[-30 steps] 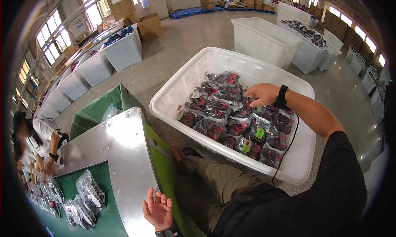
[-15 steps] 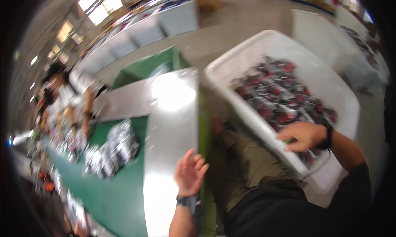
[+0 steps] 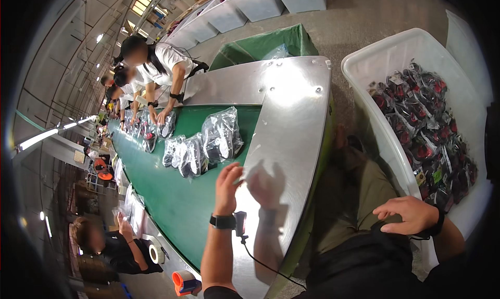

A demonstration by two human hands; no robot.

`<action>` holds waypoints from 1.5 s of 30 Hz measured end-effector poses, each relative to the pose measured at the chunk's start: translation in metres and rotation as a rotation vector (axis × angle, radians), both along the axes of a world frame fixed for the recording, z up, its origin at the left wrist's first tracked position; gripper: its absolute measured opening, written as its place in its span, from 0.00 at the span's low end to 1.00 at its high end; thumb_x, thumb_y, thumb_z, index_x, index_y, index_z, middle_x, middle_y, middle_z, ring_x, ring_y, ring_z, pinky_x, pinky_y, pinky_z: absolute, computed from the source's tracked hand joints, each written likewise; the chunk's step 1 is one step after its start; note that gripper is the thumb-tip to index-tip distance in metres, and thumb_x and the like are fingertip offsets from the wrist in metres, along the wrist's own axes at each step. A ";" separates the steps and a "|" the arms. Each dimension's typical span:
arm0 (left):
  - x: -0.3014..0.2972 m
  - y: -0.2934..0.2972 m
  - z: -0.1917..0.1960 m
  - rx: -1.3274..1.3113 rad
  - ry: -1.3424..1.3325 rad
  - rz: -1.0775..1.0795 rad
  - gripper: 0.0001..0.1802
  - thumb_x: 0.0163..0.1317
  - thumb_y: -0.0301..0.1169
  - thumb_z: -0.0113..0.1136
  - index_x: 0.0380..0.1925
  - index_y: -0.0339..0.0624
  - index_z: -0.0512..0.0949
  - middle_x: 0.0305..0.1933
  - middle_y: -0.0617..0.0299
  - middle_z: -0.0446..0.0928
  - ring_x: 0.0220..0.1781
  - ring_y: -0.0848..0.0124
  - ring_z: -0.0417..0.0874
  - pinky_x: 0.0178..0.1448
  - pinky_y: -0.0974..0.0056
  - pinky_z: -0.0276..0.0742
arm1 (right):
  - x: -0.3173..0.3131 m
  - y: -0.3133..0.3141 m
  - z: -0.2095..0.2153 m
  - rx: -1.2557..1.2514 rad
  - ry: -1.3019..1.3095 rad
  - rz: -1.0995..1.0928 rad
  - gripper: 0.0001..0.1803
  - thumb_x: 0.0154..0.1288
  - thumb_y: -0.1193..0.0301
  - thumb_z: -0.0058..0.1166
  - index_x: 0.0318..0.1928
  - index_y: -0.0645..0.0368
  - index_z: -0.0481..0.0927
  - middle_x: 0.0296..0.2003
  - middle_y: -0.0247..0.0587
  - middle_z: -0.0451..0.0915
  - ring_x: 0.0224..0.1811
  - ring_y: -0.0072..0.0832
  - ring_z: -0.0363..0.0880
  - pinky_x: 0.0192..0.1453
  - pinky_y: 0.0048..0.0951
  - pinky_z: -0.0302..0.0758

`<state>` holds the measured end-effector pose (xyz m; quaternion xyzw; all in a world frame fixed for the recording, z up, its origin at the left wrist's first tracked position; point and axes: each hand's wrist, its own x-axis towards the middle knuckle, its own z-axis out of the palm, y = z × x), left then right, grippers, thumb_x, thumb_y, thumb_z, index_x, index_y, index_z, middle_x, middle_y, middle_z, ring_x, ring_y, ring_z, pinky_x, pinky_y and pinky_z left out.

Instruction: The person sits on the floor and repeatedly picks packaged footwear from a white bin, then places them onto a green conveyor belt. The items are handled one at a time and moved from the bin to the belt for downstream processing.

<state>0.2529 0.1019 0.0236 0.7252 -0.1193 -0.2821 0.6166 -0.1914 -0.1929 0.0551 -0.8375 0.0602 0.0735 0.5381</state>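
Two bare hands are shown in the head view, with every position referred to the green belt point(image 3: 156, 166). The left hand point(image 3: 226, 192) is raised over the belt's right margin, where the metal plate point(image 3: 284, 158) begins. Its fingers are half spread and gently bent, and nothing is seen to be held. It is judged to be clear of the surface, since its shadow is cast apart from it. The right hand point(image 3: 411, 215) is placed well to the right of the belt, beside the white bin point(image 3: 383, 130). Its fingers are loosely bent, the thumb is set apart from them, and no object is seen between them.

Several bagged shoes point(image 3: 221, 135) are grouped on the belt, beyond the left hand; by the clear wrapping each bundle is probably kept together and clean. More wrapped shoes point(image 3: 419, 130) are heaped in the bin to the belt's right, which is presumably stationed there so that both can be reached from one spot. Beyond the belt's far edge, a green container point(image 3: 294, 39) is seen; at its far left portion, other bags are handled by co-workers.
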 end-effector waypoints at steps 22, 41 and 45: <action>0.225 -0.005 -0.128 0.402 -0.129 0.138 0.25 0.69 0.57 0.63 0.47 0.46 0.78 0.32 0.61 0.79 0.28 0.68 0.81 0.23 0.64 0.67 | -0.054 0.001 -0.066 -0.057 0.006 -0.047 0.28 0.78 0.55 0.56 0.67 0.61 0.75 0.52 0.45 0.84 0.55 0.43 0.84 0.57 0.42 0.81; -0.016 0.016 -0.067 -0.218 -0.164 0.050 0.34 0.74 0.39 0.53 0.77 0.37 0.65 0.75 0.49 0.69 0.71 0.56 0.74 0.78 0.55 0.64 | -0.065 0.005 -0.060 -0.072 -0.057 -0.030 0.26 0.75 0.55 0.58 0.65 0.58 0.77 0.50 0.45 0.84 0.54 0.46 0.84 0.57 0.45 0.81; -0.016 -0.005 -0.073 0.088 -0.331 0.118 0.44 0.74 0.42 0.63 0.81 0.38 0.54 0.75 0.46 0.67 0.72 0.55 0.73 0.78 0.54 0.64 | -0.057 0.012 -0.055 -0.116 -0.126 -0.032 0.26 0.75 0.56 0.59 0.64 0.58 0.78 0.48 0.47 0.84 0.51 0.47 0.84 0.55 0.45 0.81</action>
